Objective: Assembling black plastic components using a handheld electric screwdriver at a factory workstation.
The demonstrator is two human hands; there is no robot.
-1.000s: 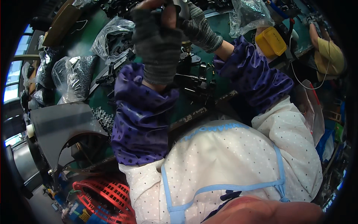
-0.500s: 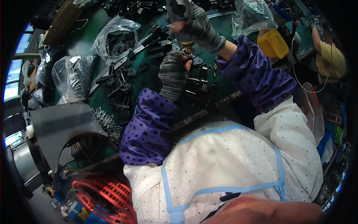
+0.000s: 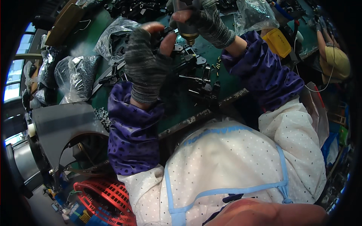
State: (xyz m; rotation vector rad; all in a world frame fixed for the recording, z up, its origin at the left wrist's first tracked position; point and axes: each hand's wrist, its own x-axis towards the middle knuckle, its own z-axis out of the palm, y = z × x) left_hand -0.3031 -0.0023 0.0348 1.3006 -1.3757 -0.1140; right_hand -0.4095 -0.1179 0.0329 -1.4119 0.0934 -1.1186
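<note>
My right hand [image 3: 211, 24], in a grey knitted glove with bare fingertips, is wrapped round a grey cylindrical power screwdriver [image 3: 186, 28]. Its brass-coloured nose [image 3: 189, 38] points down, above black metal brackets [image 3: 192, 59] on the green bench. My left hand [image 3: 145, 62], gloved the same way, hovers over the bench to the left of the driver. Its thumb and forefinger are curved and apart, with dark parts showing between them; the other fingers are hidden behind the glove's back. Small brass screws [image 3: 218, 63] lie right of the brackets, and black parts with shiny rods [image 3: 200, 81] lie nearer me.
Clear plastic bags [image 3: 75, 77] of parts lie at left, another bag [image 3: 254, 15] at the far right. A yellow container [image 3: 277, 43] stands beside my right sleeve. A grey metal chute [image 3: 68, 118] and a red basket [image 3: 109, 196] are at lower left. Another person's arm [image 3: 321, 43] shows at right.
My left hand has let go of the part under the driver and moved left and up, its fingers spreading. The driver's nose has lifted slightly off the bracket, still in my right hand.
</note>
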